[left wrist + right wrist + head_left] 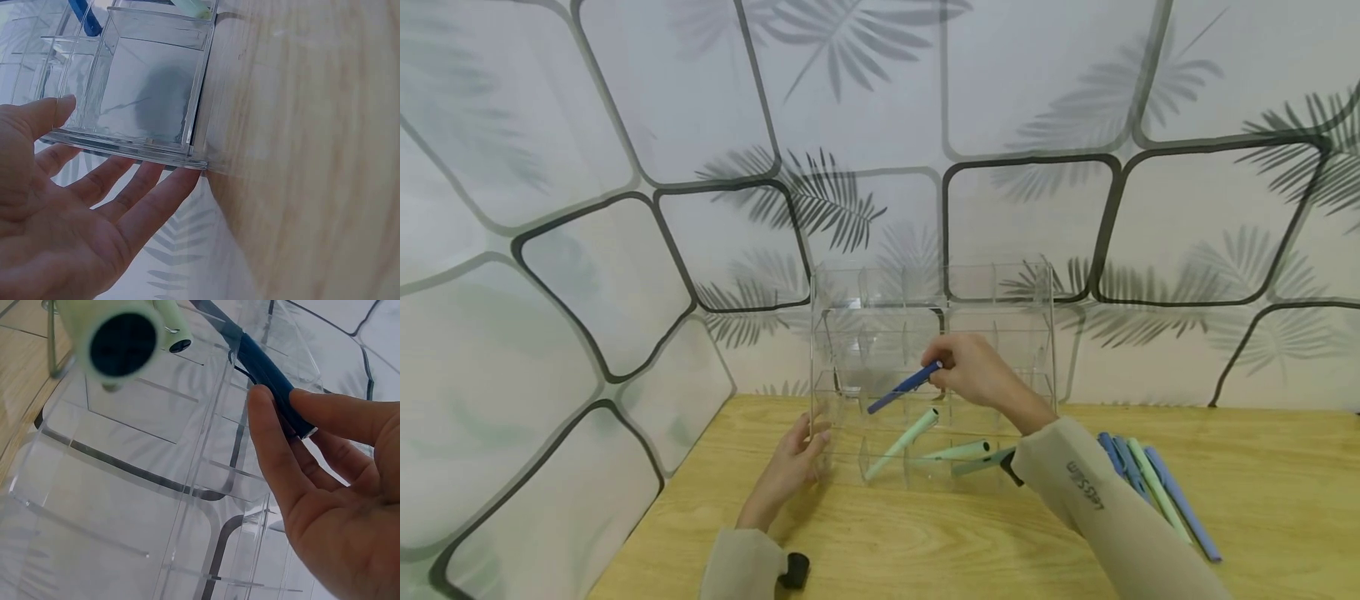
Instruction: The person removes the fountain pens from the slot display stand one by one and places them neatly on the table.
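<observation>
A clear acrylic organizer (1051, 350) with stepped rows of compartments stands upright on the table against the wall. My right hand (973, 372) pinches a blue pen (904, 388) near one end, between thumb and fingers. That pen slants down to the left over the middle compartments; in the right wrist view the blue pen (265, 372) shows its clip. My left hand (790, 462) rests on the organizer's left side, fingertips touching the outer panel and thumb over its edge (125, 149). In the lowest row lean a light green pen (902, 443), another light green pen (958, 452) and a darker green pen (977, 463).
To the right of the organizer, a blue pen (1183, 504), a light green pen (1157, 492) and further blue pens (1120, 458) lie side by side on the wooden table (940, 550). A leaf-patterned wall covering (880, 125) rises close behind and along the left.
</observation>
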### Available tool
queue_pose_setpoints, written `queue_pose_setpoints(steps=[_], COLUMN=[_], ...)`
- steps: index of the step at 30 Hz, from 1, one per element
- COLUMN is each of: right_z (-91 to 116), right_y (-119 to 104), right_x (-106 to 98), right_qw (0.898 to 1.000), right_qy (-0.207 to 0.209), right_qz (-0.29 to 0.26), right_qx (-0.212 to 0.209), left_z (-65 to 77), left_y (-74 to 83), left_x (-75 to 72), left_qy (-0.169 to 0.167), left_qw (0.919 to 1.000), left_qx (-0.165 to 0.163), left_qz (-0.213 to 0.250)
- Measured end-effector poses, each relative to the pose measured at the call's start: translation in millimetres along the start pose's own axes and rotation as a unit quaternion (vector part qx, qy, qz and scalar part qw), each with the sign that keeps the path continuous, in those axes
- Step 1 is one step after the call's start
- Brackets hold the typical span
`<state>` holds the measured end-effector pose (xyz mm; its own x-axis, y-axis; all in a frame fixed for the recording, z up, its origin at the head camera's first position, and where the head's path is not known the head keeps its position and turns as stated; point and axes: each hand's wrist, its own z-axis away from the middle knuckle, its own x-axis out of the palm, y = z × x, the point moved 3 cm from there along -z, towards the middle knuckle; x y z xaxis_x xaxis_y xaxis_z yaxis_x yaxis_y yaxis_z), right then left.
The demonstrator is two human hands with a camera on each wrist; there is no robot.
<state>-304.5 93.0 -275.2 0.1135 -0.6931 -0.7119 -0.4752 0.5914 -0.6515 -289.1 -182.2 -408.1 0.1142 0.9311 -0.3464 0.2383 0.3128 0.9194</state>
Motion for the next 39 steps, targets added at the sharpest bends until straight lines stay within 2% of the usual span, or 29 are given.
queue_pose_setpoints(steps=[5, 14, 22, 32, 39], right_z=[3, 15, 27, 41, 49], right_y=[4, 10, 19, 27, 34], right_x=[-7, -23, -33, -39, -43], right_qw=[1.0, 0.998, 0.993, 0.993, 0.991], right_qy=[0.023, 0.056, 0.076, 0.088, 0.101], right_qz=[-0.007, -0.023, -0.085, -0.082, -0.088], right_qx=[0.011, 0.016, 0.017, 0.013, 0.011], left_z=[-0.8, -1.6, -0.1, 1.1, 1.0], left_y=[-0.6, -0.2, 0.6, 2.5, 3.3], left_x=[0.3, -0.4, 0.0, 0.2, 0.5], left_qy=[0.006, 0.014, 0.007, 0.011, 0.01], left_qw=[0.9997, 0.9998, 0.9998, 0.9995, 0.9996], left_qx=[-0.022, -0.017, -0.017, -0.026, -0.019], left_qz=[0.006, 0.004, 0.01, 0.011, 0.018])
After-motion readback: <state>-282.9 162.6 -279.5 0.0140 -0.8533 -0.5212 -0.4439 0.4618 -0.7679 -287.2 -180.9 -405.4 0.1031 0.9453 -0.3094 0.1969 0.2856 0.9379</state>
